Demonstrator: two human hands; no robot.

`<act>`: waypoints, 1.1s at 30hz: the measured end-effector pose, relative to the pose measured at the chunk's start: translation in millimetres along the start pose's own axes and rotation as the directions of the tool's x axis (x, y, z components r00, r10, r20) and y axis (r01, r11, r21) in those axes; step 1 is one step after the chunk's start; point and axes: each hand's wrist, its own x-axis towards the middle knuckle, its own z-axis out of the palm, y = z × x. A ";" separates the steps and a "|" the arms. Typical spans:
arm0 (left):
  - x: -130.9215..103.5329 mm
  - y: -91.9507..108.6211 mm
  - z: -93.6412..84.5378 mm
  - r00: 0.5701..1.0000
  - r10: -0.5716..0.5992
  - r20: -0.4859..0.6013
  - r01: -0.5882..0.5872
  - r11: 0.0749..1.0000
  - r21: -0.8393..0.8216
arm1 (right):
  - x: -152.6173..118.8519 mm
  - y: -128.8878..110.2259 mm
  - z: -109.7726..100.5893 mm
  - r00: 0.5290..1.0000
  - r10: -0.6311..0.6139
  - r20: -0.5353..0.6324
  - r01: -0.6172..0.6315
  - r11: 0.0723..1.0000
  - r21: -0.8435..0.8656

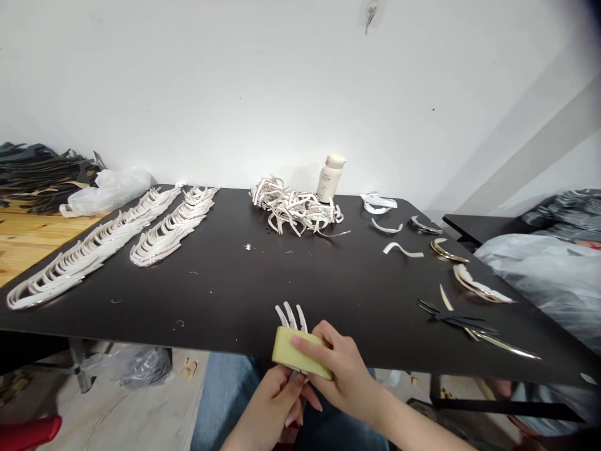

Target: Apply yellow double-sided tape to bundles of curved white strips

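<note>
The right hand (347, 371) is closed around a yellow-green block (293, 352), thumb laid along its upper face and the fingers curled over the far edge and side. The left hand (275, 399) is nearly closed too, thumb and fingers pinched together just under the block on the lower part of some slim strips (292, 318); exactly where the fingertips meet them is hidden. The block is a plain, thick slab with rounded corners, held at a slant over the near edge of the dark bench (225, 294). Three pale, glossy strip tips fan out past the block's far side, slightly curved and apart from one another. Straight ahead of the hands, well apart, lies a tangled heap of strips (293, 210), with a cream bottle (331, 178) standing just behind. Away to the left of the hands run two long rows of nested curved strips (171, 228). To the right lie loose black strips (457, 319), crossing pale gold strips (509, 346), and beyond these a small stack of curved pieces (479, 286).
</note>
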 end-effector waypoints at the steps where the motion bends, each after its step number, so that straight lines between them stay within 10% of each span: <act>1: -0.4 -0.2 0.6 1.000 0.003 -0.017 -0.003 1.000 -0.001 | -1.5 0.7 2.0 1.000 0.000 0.018 0.001 1.000 -0.027; 17: -0.2 -4.4 1.4 0.999 0.048 0.004 -0.047 0.992 -0.114 | 14.2 14.5 -0.7 0.992 0.049 0.115 -0.057 0.996 0.063; 22: 0.9 -6.1 -0.9 1.000 0.016 0.009 -0.015 0.991 -0.135 | 27.5 20.5 -9.4 0.996 0.084 -0.026 -0.078 0.981 0.176; 29: 4.9 -10.5 1.5 0.998 0.006 -0.055 -0.012 0.995 -0.100 | 21.9 22.4 -0.9 0.970 0.047 0.238 -0.056 0.998 0.033; 33: 5.2 -13.5 3.8 0.995 0.040 -0.088 -0.040 0.999 -0.009 | 36.1 26.0 -8.2 0.986 0.130 0.105 -0.149 0.968 0.203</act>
